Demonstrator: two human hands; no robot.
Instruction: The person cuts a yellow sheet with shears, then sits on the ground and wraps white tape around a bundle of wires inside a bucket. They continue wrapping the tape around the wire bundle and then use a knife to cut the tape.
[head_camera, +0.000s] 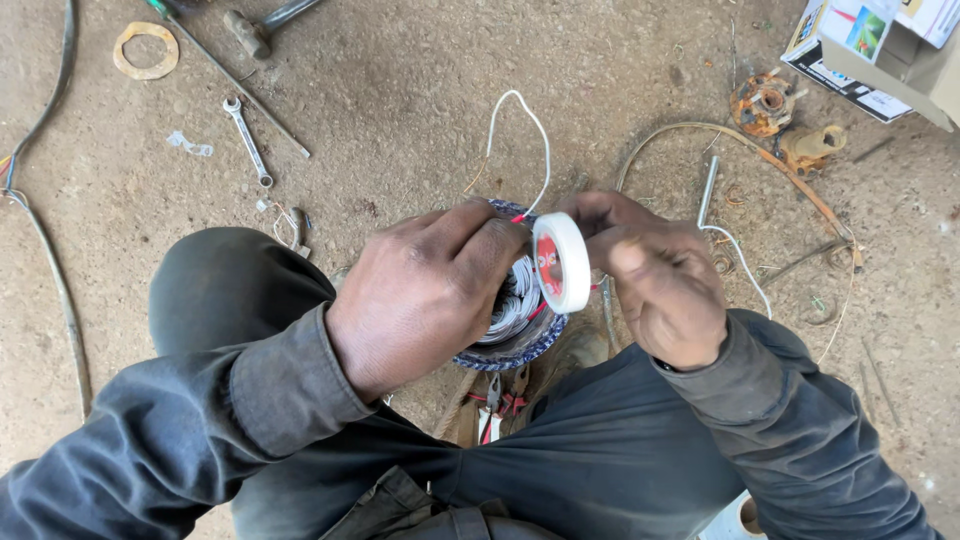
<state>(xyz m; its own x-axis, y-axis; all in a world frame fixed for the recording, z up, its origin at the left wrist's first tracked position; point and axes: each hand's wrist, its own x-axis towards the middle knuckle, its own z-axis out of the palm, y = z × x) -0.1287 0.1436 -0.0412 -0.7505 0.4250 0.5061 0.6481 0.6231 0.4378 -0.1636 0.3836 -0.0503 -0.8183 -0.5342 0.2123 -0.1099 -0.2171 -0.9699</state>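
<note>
We note the right hand (665, 285) pinching the white tape roll (562, 262) over the wound coil (515, 315); left hand (425, 290) clasps the coil (between the knees); tape wants steady tension, overlapping turns.

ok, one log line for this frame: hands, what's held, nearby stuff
left hand: on wire coil | right hand: holds white tape roll against coil | nearby: spanner, cardboard box on dirt floor
</note>
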